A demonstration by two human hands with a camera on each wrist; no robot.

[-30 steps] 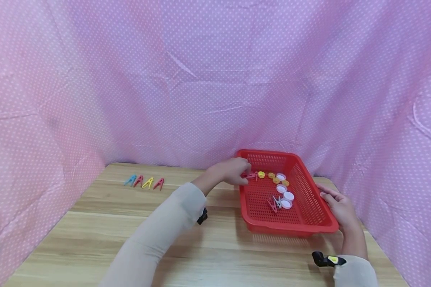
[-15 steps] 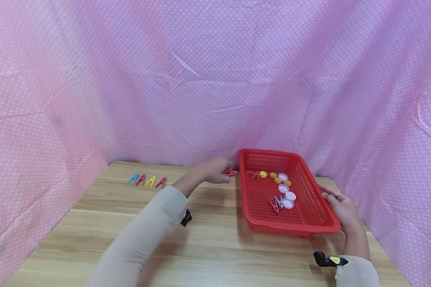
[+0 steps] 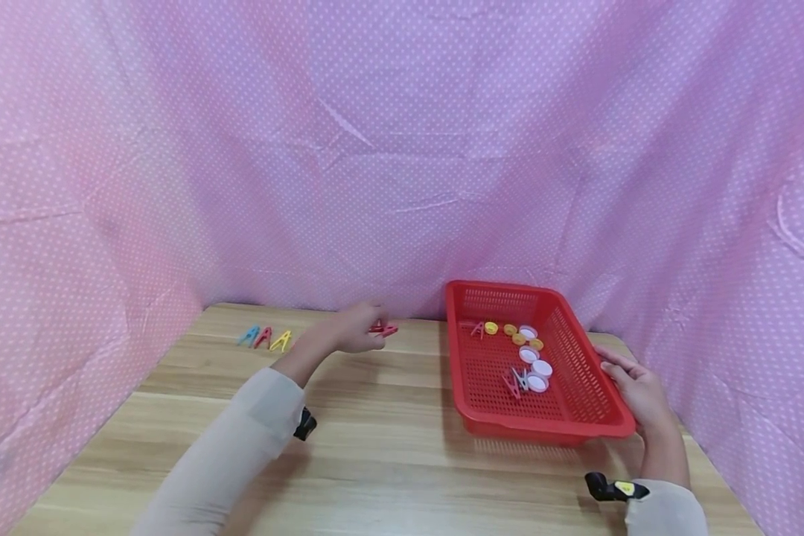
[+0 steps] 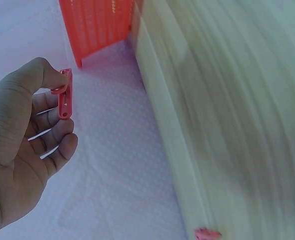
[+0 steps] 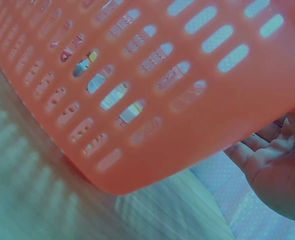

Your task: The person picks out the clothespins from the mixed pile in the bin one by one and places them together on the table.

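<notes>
While raised above the pale wooden tabletop [image 3: 388,447], left hand [image 3: 351,331] pinching a small red plastic clothespin [image 3: 383,328] between thumb and forefinger, other fingers loosely curled, between the row of coloured clothespins [image 3: 264,339] and the red perforated plastic basket [image 3: 579,387]. Right hand [image 3: 633,391] laid against the basket's right rim, fingers fairly straight, gripping nothing. Inside the basket: white and yellow bottle caps [image 3: 529,350], more clothespins.

Both arms in beige long sleeves [image 3: 228,447], bare hands, little black wrist cams [image 3: 304,424], right one's got a yellow sticker [image 3: 621,485].
</notes>
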